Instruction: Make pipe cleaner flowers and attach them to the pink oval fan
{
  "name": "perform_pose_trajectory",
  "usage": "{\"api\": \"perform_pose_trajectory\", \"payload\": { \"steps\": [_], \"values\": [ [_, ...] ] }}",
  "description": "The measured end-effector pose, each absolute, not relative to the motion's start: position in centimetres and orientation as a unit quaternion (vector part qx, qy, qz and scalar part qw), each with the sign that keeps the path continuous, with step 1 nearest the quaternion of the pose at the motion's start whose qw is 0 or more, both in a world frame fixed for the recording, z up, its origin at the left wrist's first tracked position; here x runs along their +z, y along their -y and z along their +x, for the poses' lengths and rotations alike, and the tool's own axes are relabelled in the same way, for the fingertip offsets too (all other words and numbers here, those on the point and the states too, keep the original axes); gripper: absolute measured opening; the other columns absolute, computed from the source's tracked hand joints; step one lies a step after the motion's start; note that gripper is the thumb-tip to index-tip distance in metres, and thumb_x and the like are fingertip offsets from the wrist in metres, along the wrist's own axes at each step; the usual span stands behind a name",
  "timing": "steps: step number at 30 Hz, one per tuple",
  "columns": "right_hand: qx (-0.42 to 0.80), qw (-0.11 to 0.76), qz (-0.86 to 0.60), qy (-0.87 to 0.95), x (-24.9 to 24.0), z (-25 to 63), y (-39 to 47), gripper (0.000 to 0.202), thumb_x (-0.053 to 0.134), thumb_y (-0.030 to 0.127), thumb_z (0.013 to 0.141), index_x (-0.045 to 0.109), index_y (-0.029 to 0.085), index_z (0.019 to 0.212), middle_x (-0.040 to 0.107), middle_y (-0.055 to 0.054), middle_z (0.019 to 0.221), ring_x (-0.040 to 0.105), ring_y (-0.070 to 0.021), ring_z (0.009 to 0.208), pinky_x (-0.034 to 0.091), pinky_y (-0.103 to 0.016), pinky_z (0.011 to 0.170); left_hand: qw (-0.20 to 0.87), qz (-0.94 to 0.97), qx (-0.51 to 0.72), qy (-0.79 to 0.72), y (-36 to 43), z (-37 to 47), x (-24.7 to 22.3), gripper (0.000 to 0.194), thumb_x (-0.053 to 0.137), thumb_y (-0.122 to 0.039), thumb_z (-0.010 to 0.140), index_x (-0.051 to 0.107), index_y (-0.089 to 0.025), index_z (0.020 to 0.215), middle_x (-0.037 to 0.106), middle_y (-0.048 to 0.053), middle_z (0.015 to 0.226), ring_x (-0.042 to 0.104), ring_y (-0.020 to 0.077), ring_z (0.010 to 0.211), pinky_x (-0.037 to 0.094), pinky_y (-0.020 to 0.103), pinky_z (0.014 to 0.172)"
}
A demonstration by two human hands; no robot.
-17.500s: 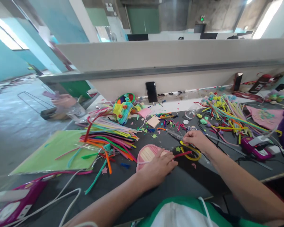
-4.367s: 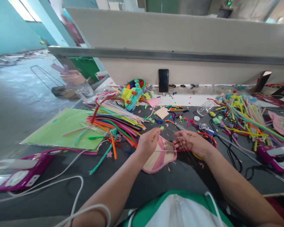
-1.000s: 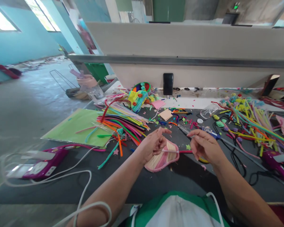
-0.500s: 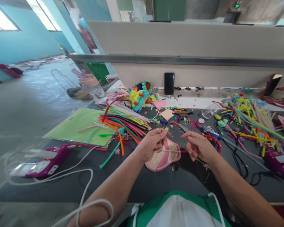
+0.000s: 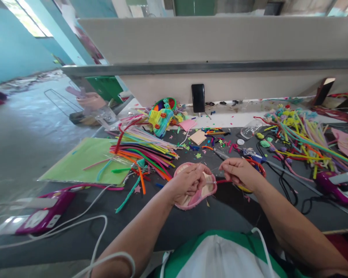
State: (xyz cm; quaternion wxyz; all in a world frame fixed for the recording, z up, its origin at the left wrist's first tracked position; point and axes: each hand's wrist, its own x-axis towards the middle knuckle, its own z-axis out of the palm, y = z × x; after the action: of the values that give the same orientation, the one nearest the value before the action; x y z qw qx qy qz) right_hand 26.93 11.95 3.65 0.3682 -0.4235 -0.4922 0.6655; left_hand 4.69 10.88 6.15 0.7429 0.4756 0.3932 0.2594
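My left hand [image 5: 190, 180] is closed, its fingers pinched above a pink and cream striped fuzzy piece [image 5: 195, 199] lying on the dark table. Between the hands runs a very thin, clear thread, hard to make out. My right hand [image 5: 239, 173] is also closed, thumb and fingertips pressed together, a short gap to the right of my left hand. A red and whitish stick [image 5: 222, 181] lies between the hands, partly hidden. Scissors with red handles [image 5: 258, 166] are just beyond my right hand.
Pipe cleaners [image 5: 149, 148] and a green sheet [image 5: 84, 160] lie at left; another colourful pile [image 5: 301, 135] is at right. A phone [image 5: 198, 98] leans on the partition. Purple glue-gun-like devices or power strips [image 5: 43, 212] and white cables flank the work area.
The camera view has shifted, so the table items appear further left. My left hand has moved over more of the striped piece, and its fingers look more tightly closed.
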Motion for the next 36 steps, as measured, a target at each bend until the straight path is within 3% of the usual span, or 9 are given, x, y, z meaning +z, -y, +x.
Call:
{"api": "perform_pose_trajectory", "payload": {
  "steps": [3,5,9,19,26,29,32,34,36],
  "values": [
    [0.699,0.43,-0.402,0.406,3.6,27.4,-12.8,0.021,0.065,0.036,0.078,0.057,0.017,0.082,0.061,0.002,0.06,0.031,-0.0014,0.033,0.02,-0.013,0.03,0.77,0.458,0.246,-0.369,-10.9,4.3,6.5,0.039,0.042,-0.055,0.088,0.053,-0.017,0.091,0.045,-0.006,0.05,0.015,0.0002,0.034,0.013,0.01,0.031],
    [0.7,0.458,-0.396,0.379,3.3,27.3,-13.0,0.02,0.065,0.035,0.078,0.055,0.018,0.083,0.068,-0.001,0.075,0.031,-0.001,0.035,0.021,-0.014,0.03,0.806,0.44,0.226,-0.326,-10.9,4.2,6.5,0.04,0.039,-0.056,0.088,0.052,-0.018,0.089,0.043,-0.006,0.048,0.013,0.0005,0.033,0.013,0.01,0.03],
    [0.713,0.444,-0.377,0.39,2.9,26.3,-12.8,0.019,0.062,0.035,0.081,0.053,0.018,0.082,0.071,-0.007,0.095,0.027,0.0008,0.034,0.02,-0.014,0.029,0.841,0.403,0.218,-0.286,-10.7,4.7,5.9,0.039,0.036,-0.054,0.09,0.051,-0.018,0.09,0.044,-0.006,0.046,0.011,0.0008,0.031,0.013,0.01,0.028],
    [0.679,0.44,-0.412,0.42,2.3,26.0,-12.7,0.024,0.064,0.038,0.077,0.058,0.015,0.08,0.067,-0.002,0.063,0.035,-0.0026,0.029,0.018,-0.016,0.028,0.823,0.379,0.289,-0.308,-10.3,6.2,4.3,0.041,0.037,-0.055,0.09,0.054,-0.018,0.089,0.043,-0.006,0.049,0.011,0.0005,0.034,0.015,0.01,0.03],
    [0.637,0.443,-0.432,0.46,2.5,25.7,-12.5,0.024,0.061,0.04,0.078,0.057,0.016,0.076,0.064,0.001,0.06,0.035,-0.0022,0.029,0.019,-0.015,0.029,0.82,0.356,0.316,-0.319,-10.1,6.8,3.7,0.039,0.042,-0.055,0.088,0.053,-0.017,0.09,0.043,-0.005,0.055,0.015,-0.0004,0.035,0.015,0.009,0.031],
    [0.612,0.442,-0.459,0.469,2.6,25.7,-12.4,0.023,0.062,0.038,0.076,0.055,0.016,0.072,0.06,0.003,0.053,0.035,-0.0025,0.028,0.019,-0.015,0.028,0.826,0.359,0.303,-0.312,-10.5,6.5,3.8,0.04,0.045,-0.054,0.087,0.053,-0.018,0.1,0.051,-0.002,0.063,0.03,0.0013,0.035,0.03,0.013,0.033],
    [0.601,0.438,-0.474,0.471,2.8,26.0,-12.5,0.021,0.062,0.035,0.075,0.055,0.016,0.069,0.058,0.003,0.048,0.034,-0.0025,0.027,0.018,-0.015,0.028,0.791,0.389,0.33,-0.338,-11.5,5.7,4.4,0.048,0.054,-0.052,0.083,0.049,-0.019,0.116,0.061,0.006,0.084,0.06,0.0122,0.059,0.052,0.028,0.055],
    [0.602,0.42,-0.479,0.482,3.0,26.1,-12.5,0.02,0.063,0.033,0.075,0.055,0.016,0.067,0.057,0.003,0.046,0.033,-0.0022,0.026,0.017,-0.015,0.028,0.729,0.43,0.362,-0.391,-12.2,5.3,4.7,0.048,0.059,-0.05,0.08,0.052,-0.018,0.115,0.062,0.007,0.091,0.064,0.015,0.073,0.053,0.029,0.065],
    [0.603,0.397,-0.484,0.495,3.1,26.0,-12.5,0.019,0.062,0.031,0.074,0.055,0.016,0.067,0.057,0.003,0.046,0.033,-0.0021,0.026,0.016,-0.015,0.028,0.654,0.505,0.354,-0.437,-12.8,5.2,4.6,0.042,0.06,-0.047,0.08,0.058,-0.017,0.109,0.062,0.005,0.089,0.063,0.0127,0.071,0.051,0.023,0.062]
  ]
}}
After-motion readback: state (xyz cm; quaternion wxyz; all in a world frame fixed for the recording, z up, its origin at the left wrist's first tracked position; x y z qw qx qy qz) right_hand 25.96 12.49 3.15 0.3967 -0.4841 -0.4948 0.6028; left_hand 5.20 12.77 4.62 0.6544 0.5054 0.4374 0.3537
